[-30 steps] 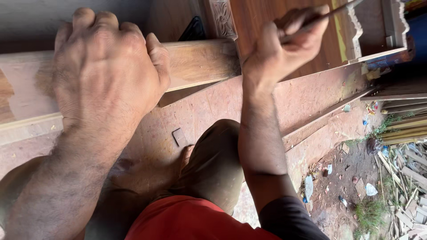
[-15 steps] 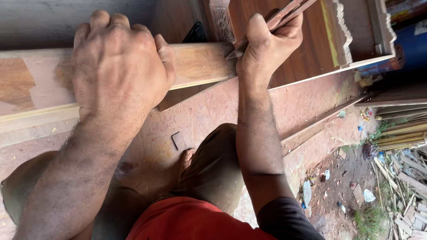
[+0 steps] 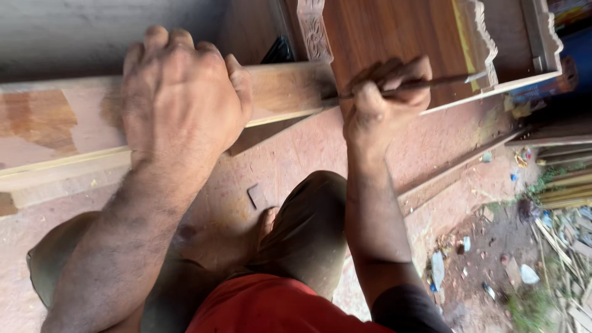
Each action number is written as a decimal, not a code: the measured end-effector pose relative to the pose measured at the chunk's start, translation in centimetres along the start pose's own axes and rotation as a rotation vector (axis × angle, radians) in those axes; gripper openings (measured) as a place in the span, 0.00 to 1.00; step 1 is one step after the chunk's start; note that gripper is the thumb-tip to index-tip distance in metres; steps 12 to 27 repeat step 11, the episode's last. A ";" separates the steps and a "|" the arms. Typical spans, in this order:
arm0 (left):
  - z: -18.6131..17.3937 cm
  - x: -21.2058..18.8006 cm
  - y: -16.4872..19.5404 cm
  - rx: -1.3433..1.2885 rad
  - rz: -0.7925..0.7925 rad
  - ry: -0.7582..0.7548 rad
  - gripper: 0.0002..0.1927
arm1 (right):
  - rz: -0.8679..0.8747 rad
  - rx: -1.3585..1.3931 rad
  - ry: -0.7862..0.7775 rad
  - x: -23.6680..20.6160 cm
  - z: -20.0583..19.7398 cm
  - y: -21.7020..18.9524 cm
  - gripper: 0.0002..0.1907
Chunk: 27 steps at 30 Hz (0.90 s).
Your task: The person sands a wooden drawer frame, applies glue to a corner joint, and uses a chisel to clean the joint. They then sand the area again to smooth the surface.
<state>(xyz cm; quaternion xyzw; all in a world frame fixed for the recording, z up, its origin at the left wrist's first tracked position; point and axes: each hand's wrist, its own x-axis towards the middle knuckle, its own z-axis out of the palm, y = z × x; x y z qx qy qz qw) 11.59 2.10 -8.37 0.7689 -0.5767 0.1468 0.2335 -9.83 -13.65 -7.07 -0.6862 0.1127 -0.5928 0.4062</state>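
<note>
Reddish floor [image 3: 431, 142] lies below both hands. Left hand [image 3: 182, 102] clamps over the wooden plank [image 3: 283, 92]. Right hand [image 3: 382, 102], just beside, grips a thin tool [image 3: 444, 80] at the plank's end. Risk: tool skids off the edge if left grip loosens.

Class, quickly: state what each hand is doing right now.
Left hand: closed, gripping the long pale wooden plank.
Right hand: closed on a thin dark rod-like tool.
</note>
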 end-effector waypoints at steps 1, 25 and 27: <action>-0.2 0.3 0.1 -0.025 -0.014 -0.018 0.24 | 0.030 -0.066 0.051 0.5 0.4 0.2 0.14; 0.4 0.6 -0.1 -0.008 -0.010 -0.059 0.23 | 0.150 -0.124 0.152 1.1 0.9 0.7 0.14; 0.4 0.6 -0.1 -0.008 -0.010 -0.059 0.23 | 0.150 -0.124 0.152 1.1 0.9 0.7 0.14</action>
